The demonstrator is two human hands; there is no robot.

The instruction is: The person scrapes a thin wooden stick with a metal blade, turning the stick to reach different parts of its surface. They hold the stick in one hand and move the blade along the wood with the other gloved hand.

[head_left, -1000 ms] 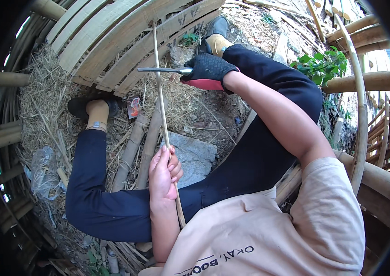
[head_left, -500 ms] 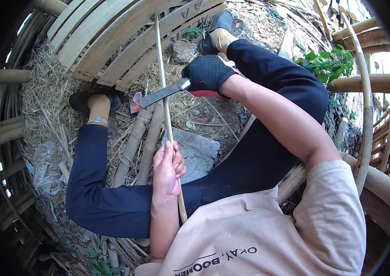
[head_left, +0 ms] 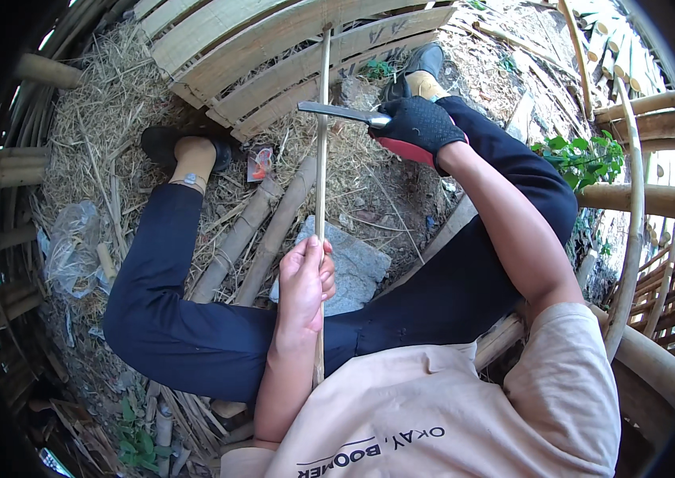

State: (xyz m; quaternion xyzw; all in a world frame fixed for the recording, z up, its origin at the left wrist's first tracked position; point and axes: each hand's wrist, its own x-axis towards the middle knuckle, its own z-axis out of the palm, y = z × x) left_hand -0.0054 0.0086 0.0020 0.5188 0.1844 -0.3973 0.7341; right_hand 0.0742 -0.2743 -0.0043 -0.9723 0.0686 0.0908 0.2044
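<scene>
My bare left hand (head_left: 304, 285) grips a thin bamboo strip (head_left: 322, 143) that runs upright from my lap toward the slatted bamboo panel. My right hand (head_left: 419, 127), in a black and red glove, holds a knife (head_left: 341, 111) by its handle. The blade lies flat across the strip, high up, touching it. Both my legs in dark trousers are spread either side of the strip, with a grey flat stone (head_left: 349, 267) on the ground between them.
A slatted bamboo panel (head_left: 273, 48) lies ahead on straw. Two bamboo poles (head_left: 262, 239) lie between my legs. Thick bamboo poles (head_left: 656, 103) and a curved strip stand at the right, a plastic bag (head_left: 74, 247) at the left, green leaves (head_left: 584, 155) at right.
The knife rose from a tilted position lower on the strip to lie level across it, higher up. My left hand kept its hold on the strip.
</scene>
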